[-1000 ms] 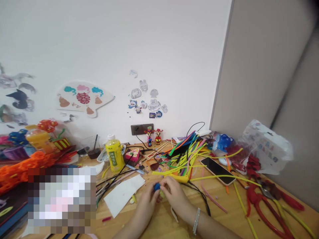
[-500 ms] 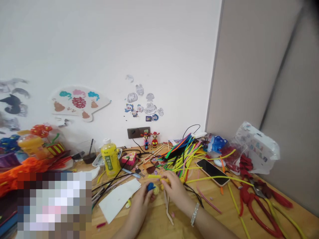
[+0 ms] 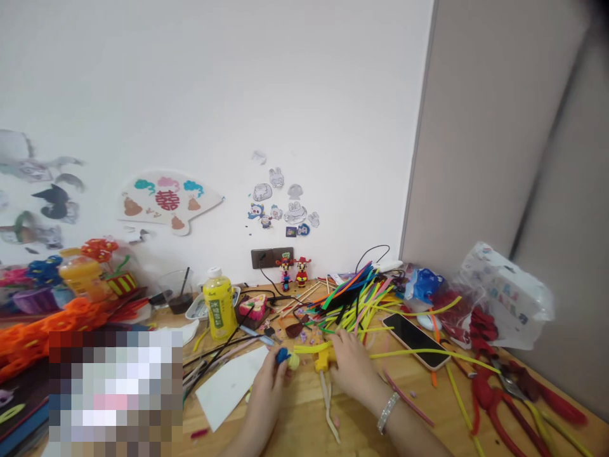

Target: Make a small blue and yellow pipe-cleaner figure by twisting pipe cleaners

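My left hand (image 3: 269,384) has its fingers closed round a small piece with a blue part (image 3: 282,355) and a pale yellow part (image 3: 294,362). To its right, my right hand (image 3: 353,363) bends its fingers down beside a yellow piece (image 3: 322,362). Whether those fingertips grip it or something under them is hidden. A flat yellow strip (image 3: 309,348) runs left from there, and a thin cream strip (image 3: 328,406) extends below the yellow piece on the wooden table (image 3: 304,431).
A white sheet (image 3: 231,387) lies left of my left hand. Behind are a yellow drink bottle (image 3: 220,308), two small figures (image 3: 301,271) and a heap of coloured strips (image 3: 361,301). To the right lie a phone (image 3: 416,341), red-handled pliers (image 3: 504,393) and a plastic bag (image 3: 514,292).
The view has shifted a little to the left. My right hand has drawn slightly right, uncovering more of the yellow piece. My left hand keeps hold of the blue and pale yellow piece.
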`<state>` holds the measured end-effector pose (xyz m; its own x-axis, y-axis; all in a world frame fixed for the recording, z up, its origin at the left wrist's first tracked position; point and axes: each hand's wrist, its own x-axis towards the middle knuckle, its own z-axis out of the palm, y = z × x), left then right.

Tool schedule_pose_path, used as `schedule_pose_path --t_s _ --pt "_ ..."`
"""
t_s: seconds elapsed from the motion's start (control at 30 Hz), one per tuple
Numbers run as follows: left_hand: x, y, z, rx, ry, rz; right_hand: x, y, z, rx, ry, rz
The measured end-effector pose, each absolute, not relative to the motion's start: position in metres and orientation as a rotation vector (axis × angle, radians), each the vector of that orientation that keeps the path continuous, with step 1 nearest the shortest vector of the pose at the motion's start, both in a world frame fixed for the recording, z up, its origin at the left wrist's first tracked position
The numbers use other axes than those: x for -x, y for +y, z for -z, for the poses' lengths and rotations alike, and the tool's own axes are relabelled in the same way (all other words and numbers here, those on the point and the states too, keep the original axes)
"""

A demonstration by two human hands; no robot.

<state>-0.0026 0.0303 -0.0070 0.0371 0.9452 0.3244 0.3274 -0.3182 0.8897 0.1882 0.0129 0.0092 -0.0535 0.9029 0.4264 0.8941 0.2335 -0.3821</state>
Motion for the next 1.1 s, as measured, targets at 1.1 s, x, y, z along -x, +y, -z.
schedule_pose_path --t_s 1.1 --pt "0.003 0.024 -0.003 -1.641 1.206 -1.394 -0.189 0.021 -0.018 0.962 -1.322 -0.998"
